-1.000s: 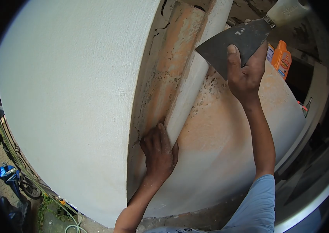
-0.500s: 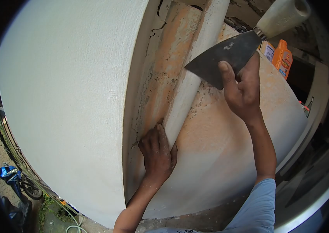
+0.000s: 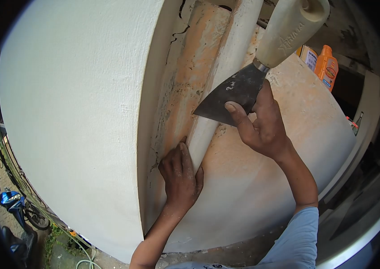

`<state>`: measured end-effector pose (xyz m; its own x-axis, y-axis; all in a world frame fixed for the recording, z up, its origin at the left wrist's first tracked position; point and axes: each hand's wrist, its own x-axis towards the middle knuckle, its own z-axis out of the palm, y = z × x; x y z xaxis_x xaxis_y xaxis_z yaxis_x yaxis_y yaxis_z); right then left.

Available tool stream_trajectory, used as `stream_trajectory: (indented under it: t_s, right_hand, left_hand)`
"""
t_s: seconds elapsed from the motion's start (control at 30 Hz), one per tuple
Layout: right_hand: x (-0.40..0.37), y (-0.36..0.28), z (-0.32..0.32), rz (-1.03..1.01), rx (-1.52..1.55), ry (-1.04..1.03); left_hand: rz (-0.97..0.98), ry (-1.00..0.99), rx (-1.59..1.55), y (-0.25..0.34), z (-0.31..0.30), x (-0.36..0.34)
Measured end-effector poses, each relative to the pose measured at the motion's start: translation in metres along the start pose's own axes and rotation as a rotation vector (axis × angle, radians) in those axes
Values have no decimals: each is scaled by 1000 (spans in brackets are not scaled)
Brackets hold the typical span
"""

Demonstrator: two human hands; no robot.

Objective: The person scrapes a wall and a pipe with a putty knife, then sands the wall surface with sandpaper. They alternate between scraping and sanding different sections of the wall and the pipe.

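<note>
My right hand pinches the dark blade of a putty knife, thumb on its face. The cream handle points up and away, and the blade's left corner lies over a white pipe. Lower down, my left hand is wrapped round the same pipe, fingers on its left side and thumb on its right. The pipe runs slanting along a recess in the wall. Behind it is a stained orange and grey wall strip with cracks and chipped paint.
A white wall panel stands out at the left. An orange bottle and a yellow-and-white container stand on the ledge at the upper right. Below at the left are cables and a blue motorcycle.
My right hand has moved the putty knife down and left along the pipe, nearer my left hand. My left hand keeps its grip on the pipe.
</note>
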<state>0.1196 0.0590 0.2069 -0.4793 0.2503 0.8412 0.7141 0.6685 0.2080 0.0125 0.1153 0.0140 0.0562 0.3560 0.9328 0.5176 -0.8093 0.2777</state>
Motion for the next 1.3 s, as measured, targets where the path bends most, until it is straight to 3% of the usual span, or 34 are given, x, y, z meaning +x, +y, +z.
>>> stream_trajectory:
  t_s: [0.1, 0.2, 0.23, 0.27, 0.33, 0.43, 0.53, 0.57, 0.67, 0.7, 0.83, 0.97, 1.1, 1.2, 1.3]
  right_hand:
    - [22, 4, -12, 83, 157, 218]
    - [8, 0, -4, 168, 181, 162]
    - [-5, 2, 6, -39, 38, 62]
    - [-14, -8, 9, 10, -15, -84]
    - [-6, -5, 1, 31, -45, -64]
    - [5, 1, 6, 132, 262, 251]
    - [-24, -14, 17, -30, -102, -111]
    - [-17, -13, 16, -136, -87, -97]
    - [4, -3, 6, 123, 121, 192]
    - [2, -2, 12, 121, 187, 258]
    - [-29, -22, 25, -86, -154, -165]
    - [1, -13, 9, 171, 95, 178]
    - [-28, -34, 23, -82, -167, -211]
    - [-2, -23, 14, 71, -38, 26]
    - [-14, -26, 19, 51, -84, -75]
  left_hand:
    - [-2, 0, -8, -1, 1, 0]
    - [-31, -23, -21, 0, 0, 0]
    - [-44, -21, -23, 0, 1, -2]
    - [-55, -19, -23, -1, 2, -3]
    - [-15, 37, -42, -4, 4, -5]
    - [-17, 49, -77, -2, 0, -1]
    - [-18, 61, -81, -2, -1, -2]
    - [-13, 70, -77, -4, 0, -3]
    - [-37, 60, -99, -5, 2, -6]
    - [-60, 45, -85, -3, 3, -7]
    - [-107, 31, -52, -2, 4, -10]
    - [-104, 56, -52, -4, 6, -10]
    - [-136, 15, -74, -3, 4, -12]
    - [-119, 36, -92, -5, 5, -11]
    - [-125, 47, -76, -4, 6, -10]
